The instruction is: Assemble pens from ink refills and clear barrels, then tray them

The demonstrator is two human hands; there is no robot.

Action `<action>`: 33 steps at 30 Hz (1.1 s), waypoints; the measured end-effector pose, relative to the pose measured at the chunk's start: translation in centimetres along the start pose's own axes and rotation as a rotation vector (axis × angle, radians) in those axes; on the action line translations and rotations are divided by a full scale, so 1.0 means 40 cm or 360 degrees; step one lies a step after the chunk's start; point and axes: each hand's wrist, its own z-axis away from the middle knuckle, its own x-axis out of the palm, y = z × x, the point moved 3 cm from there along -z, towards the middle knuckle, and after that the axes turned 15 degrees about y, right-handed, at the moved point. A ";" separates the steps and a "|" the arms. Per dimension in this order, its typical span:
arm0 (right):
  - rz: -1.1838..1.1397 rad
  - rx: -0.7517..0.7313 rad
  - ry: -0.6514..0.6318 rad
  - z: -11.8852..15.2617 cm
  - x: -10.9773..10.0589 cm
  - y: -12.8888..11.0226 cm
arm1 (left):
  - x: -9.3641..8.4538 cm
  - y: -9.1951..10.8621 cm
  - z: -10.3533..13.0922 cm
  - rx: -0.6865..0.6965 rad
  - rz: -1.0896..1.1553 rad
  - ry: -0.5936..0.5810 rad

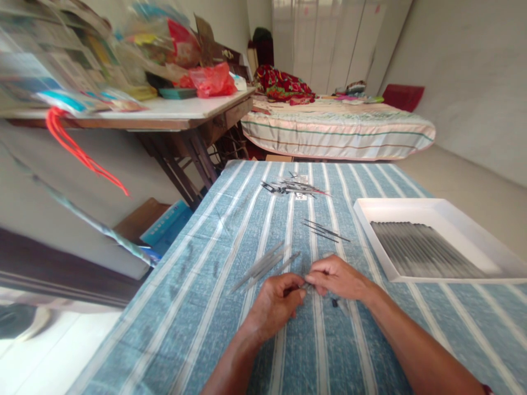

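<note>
My left hand [282, 299] and my right hand [335, 277] meet over the striped cloth, fingertips pinched together. Whatever lies between them is small, thin and mostly hidden by the fingers. Just beyond my left hand lie several slim, greyish translucent sleeves [263, 264]. Several thin black sticks [325, 230] rest past my right hand. Below my right wrist sits a small black piece [334, 303]. Farther up the cloth is a loose heap of thin dark and clear pieces [292, 186], partly over a white printed label [302, 196].
A white open box [448, 211] at the right holds a row of dark, slender sticks [420, 249]. The table wears a blue striped cloth [164, 329]. To the left stands a cluttered side table [181, 118] with red cords [82, 153] hanging down. A bed [337, 129] is behind.
</note>
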 end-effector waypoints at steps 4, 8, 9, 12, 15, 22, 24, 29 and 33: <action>-0.0097 0.0017 -0.0006 0.000 0.000 -0.002 | 0.000 -0.001 -0.001 0.0002 -0.0052 0.0002; -0.0173 0.0082 -0.0006 -0.003 0.004 0.001 | -0.001 -0.002 -0.004 0.0061 -0.0118 0.0005; -0.0200 0.0095 -0.0006 -0.005 0.005 0.002 | -0.002 -0.002 -0.005 0.0099 -0.0148 0.0017; -0.0294 0.0128 -0.0024 -0.015 0.009 0.007 | -0.009 0.001 -0.016 0.0204 -0.0219 0.0087; -0.0330 0.0130 -0.0012 -0.028 0.005 0.014 | -0.012 -0.002 -0.032 0.0173 -0.0323 0.0047; -0.0378 0.0078 0.0104 -0.034 -0.034 0.003 | -0.023 0.003 -0.046 0.0030 -0.0297 0.0169; -0.0377 0.0070 0.0142 -0.033 -0.045 -0.001 | -0.026 0.000 -0.049 0.0031 -0.0263 0.0189; -0.0361 0.0092 0.0230 -0.027 -0.060 -0.010 | -0.027 -0.004 -0.050 -0.0005 -0.0214 0.0104; -0.0289 0.0083 0.0459 -0.027 -0.091 0.006 | -0.027 -0.002 -0.040 -0.0069 -0.0122 0.0188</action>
